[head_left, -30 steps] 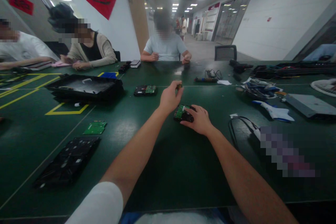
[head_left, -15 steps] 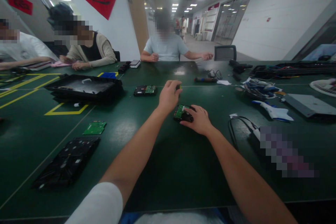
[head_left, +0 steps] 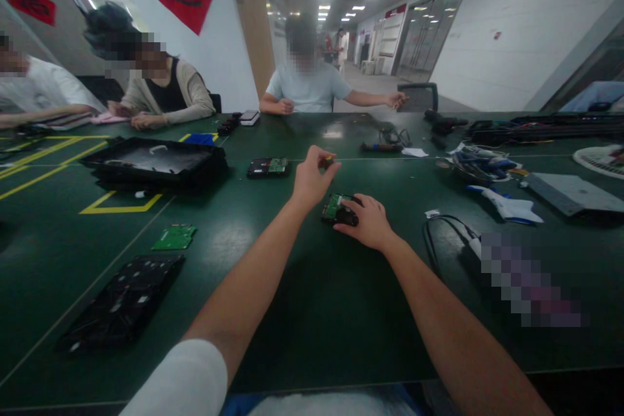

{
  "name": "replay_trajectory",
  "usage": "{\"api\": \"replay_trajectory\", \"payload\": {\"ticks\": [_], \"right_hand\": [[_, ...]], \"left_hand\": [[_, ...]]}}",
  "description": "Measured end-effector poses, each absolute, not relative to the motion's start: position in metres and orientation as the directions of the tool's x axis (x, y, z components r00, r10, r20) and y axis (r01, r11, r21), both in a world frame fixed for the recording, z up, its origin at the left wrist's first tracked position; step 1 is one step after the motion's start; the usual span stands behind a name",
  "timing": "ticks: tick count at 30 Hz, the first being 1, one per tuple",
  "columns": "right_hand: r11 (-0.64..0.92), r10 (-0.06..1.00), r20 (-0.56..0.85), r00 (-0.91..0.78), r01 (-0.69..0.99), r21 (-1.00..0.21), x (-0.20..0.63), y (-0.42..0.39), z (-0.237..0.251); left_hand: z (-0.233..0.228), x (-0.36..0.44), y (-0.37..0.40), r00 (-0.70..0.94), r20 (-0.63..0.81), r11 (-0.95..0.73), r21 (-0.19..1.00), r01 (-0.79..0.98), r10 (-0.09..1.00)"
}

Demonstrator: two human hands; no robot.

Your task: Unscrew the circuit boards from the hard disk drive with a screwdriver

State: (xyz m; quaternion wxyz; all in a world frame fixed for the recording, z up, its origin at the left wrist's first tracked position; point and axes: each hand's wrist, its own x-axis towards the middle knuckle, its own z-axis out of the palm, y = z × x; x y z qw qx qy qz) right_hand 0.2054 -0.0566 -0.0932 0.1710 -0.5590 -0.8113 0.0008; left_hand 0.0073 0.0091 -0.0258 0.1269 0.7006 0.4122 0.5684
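Above the table's middle, my left hand (head_left: 312, 177) is closed, with thumb and fingertips round a small dark and yellow tool handle (head_left: 328, 161). The fingers hide much of it, and its tip cannot be made out. Just below and to the right, a hard drive (head_left: 333, 208) lies on the table with its green circuit board facing up. My right hand (head_left: 368, 220) grips that drive from the right, its thumb on the near side and fingers over the top and far edge, covering part of the board.
A second hard drive (head_left: 267, 167) lies farther back. On the left are a loose green circuit board (head_left: 174, 238), black drive casings (head_left: 121, 302) and a black tray (head_left: 156, 162). Cables (head_left: 482, 166), a glove (head_left: 507, 205) and a grey metal box (head_left: 575, 194) lie right. Several people sit around the table.
My left hand has turned slightly and its thumb and fingers have shifted on the tool handle. My right hand stays on the hard drive. The person opposite has moved an outstretched hand farther right.
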Motion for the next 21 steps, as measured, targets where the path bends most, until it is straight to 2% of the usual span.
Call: {"api": "replay_trajectory", "payload": {"ticks": [3,7,10,21], "right_hand": [[0.376,0.907,0.276,-0.319,0.907,-0.188,0.205,-0.056,-0.094],[0.381,0.905,0.276,-0.325,0.906,-0.182,0.206,-0.055,-0.094],[0.378,0.907,0.269,-0.323,0.908,-0.182,0.206,-0.056,-0.094],[0.377,0.904,0.286,-0.318,0.908,-0.181,0.207,-0.056,-0.096]], "left_hand": [[-0.029,0.005,0.014,-0.035,0.683,-0.605,0.669,0.432,0.73],[-0.031,0.0,0.017,-0.093,0.72,-0.588,0.627,0.512,0.687],[-0.031,-0.001,0.017,-0.075,0.729,-0.583,0.6,0.547,0.68],[-0.028,0.014,0.006,-0.056,0.709,-0.603,0.636,0.482,0.703]]}}
